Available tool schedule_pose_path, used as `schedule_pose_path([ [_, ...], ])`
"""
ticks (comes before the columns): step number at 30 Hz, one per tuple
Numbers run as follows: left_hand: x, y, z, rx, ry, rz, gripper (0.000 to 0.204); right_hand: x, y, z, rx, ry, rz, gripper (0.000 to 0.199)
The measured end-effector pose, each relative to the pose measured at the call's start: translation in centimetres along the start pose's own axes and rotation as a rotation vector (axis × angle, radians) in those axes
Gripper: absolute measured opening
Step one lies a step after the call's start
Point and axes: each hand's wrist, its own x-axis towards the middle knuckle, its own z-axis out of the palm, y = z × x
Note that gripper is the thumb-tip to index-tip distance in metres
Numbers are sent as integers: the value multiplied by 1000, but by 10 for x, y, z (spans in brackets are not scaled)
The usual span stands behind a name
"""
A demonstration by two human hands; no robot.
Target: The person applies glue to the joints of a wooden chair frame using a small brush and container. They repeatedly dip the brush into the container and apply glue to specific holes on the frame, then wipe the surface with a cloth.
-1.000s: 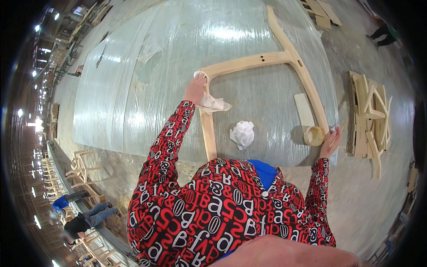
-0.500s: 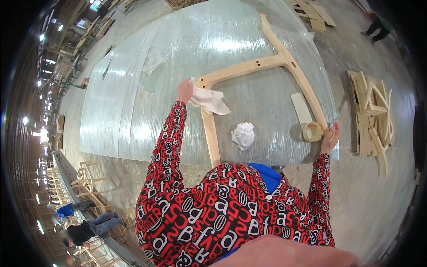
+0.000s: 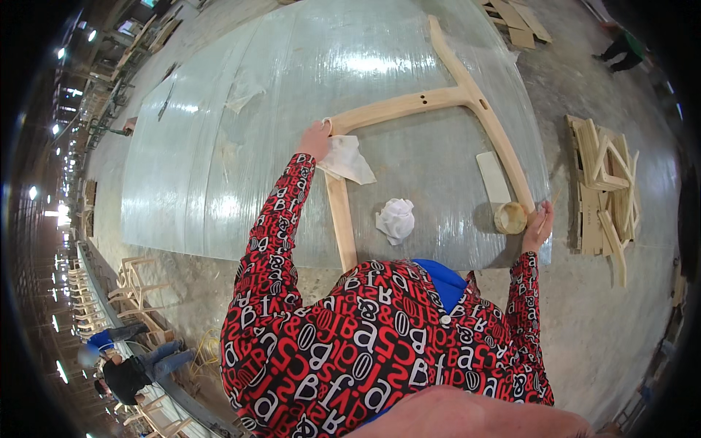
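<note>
A pale wooden chair-side frame (image 3: 398, 109) lies flat on the plastic-covered table. My left hand (image 3: 315, 140) is closed on a white cloth (image 3: 350, 159) at the frame's left corner. The cloth drapes over the joint and hides part of it. At the near end of the frame's right leg, my right hand (image 3: 538, 228) is closed around a thin wooden stick (image 3: 553, 201); the stick's lower part is hidden by the fingers. Right beside that hand stands a small round yellowish pot (image 3: 510, 218). A crumpled white wad (image 3: 395, 221) rests between the frame's legs.
A pale flat strip (image 3: 493, 177) lies beside the right leg. Clear plastic film (image 3: 197, 182) covers the table. On the floor to the right, wooden chair parts (image 3: 610, 168) are stacked on cardboard. Other people (image 3: 131, 372) are at the lower left, with chair frames (image 3: 135, 285) nearby.
My left hand has moved up and right onto the frame's corner, bringing the cloth over the joint and its holes. My right hand keeps the stick near the pot.
</note>
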Motion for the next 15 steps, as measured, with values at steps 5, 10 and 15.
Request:
schedule_pose_path([
  [5,-6,9,9,26,52,-39,49,1,0,1,16,0,-1,34],
  [10,-19,10,11,61,49,-5,48,2,4,3,25,6,-14,33],
  [15,-31,17,13,60,11,9,49,3,5,2,28,11,0,33],
])
